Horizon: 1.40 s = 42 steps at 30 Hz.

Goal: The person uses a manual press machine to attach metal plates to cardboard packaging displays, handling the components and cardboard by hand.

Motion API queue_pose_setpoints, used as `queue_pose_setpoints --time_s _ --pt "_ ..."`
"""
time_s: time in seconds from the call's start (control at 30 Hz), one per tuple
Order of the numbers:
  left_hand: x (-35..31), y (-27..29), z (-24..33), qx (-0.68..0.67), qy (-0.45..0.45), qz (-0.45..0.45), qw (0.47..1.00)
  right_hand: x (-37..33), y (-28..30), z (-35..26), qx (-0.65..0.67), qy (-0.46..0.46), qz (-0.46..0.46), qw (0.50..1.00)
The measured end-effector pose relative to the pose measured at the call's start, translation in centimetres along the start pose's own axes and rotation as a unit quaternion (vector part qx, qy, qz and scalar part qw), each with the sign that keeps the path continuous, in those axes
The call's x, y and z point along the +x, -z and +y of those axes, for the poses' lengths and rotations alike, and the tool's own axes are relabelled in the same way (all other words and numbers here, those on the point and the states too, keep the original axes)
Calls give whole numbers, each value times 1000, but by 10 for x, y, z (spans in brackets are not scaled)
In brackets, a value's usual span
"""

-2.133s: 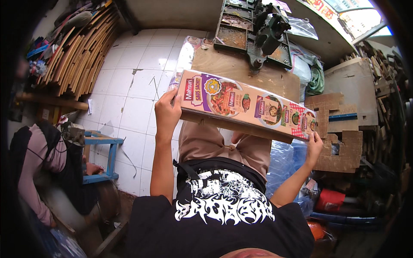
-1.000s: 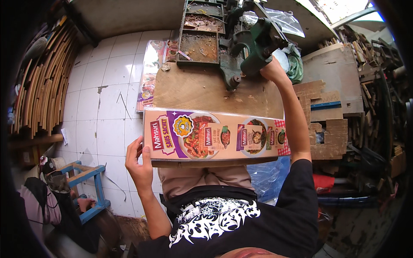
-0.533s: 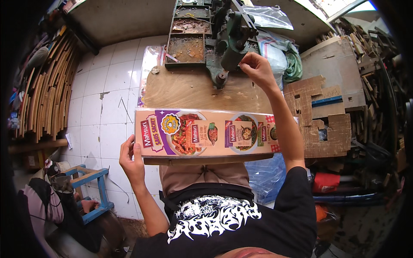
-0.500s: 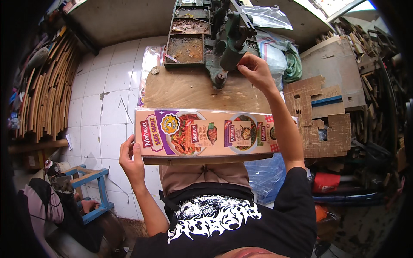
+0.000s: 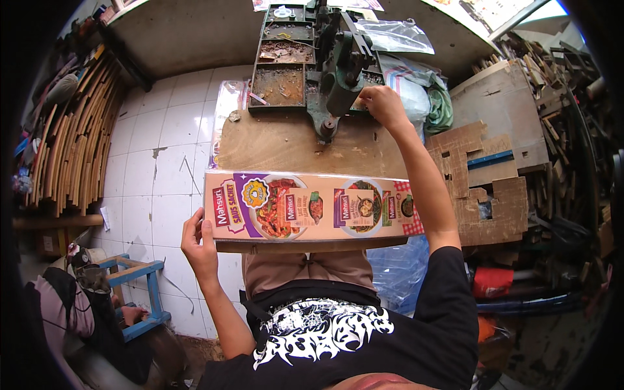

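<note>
A long printed panel [image 5: 325, 224], peach and purple with pictures of food, lies across the near edge of the wooden board, above my lap. My left hand [image 5: 199, 240] grips its left end, thumb on top and fingers at the edge. My right arm reaches over the panel's right end. A dark green hand press [image 5: 335, 94] with a metal post stands at the far side of the board. My right hand [image 5: 385, 105] is just right of the press, above its side tray, fingers drawn together. Its fingertips are partly hidden, so anything between them cannot be made out.
A compartment tray [image 5: 278, 84] with small bits sits left of the press. Plastic bags [image 5: 409, 84] lie to its right. Cut brown boards [image 5: 481, 188] lean at the right; stacked wooden strips [image 5: 71, 136] stand at the left. A blue stool frame [image 5: 153, 289] is at lower left.
My right hand has moved slightly farther away along the press's right side, over the tray. My left hand keeps its hold on the panel. The whole view has shifted a little.
</note>
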<state>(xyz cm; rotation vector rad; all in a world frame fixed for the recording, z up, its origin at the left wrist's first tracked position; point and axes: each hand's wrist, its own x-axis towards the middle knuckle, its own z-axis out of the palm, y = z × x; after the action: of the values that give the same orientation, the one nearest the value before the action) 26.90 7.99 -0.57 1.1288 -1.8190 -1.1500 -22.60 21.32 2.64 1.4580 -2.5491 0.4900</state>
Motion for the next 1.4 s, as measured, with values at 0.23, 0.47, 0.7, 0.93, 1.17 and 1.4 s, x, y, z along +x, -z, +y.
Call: queue_pose_setpoints --time_s 0.23,0.47,0.7,0.93,1.17,1.4 --pt "-1 -2 2 -2 -11 3 1000 -3 -1 16 119 18 88 989" --pt "-1 -3 4 12 -9 7 1000 -45 28 -38 572 -154 -37 805" --pt "0 -3 3 -4 -5 5 1000 -54 -2 -76 490 -123 -84 859" --pt "-2 -3 0 -6 -10 12 1000 -58 -7 -87 522 -105 -50 845" --pt "0 -5 -1 -24 -17 13 999 -58 -30 -77 550 -77 2 832" --pt "-1 0 2 2 -18 8 1000 -74 4 -67 758 -243 14 605"
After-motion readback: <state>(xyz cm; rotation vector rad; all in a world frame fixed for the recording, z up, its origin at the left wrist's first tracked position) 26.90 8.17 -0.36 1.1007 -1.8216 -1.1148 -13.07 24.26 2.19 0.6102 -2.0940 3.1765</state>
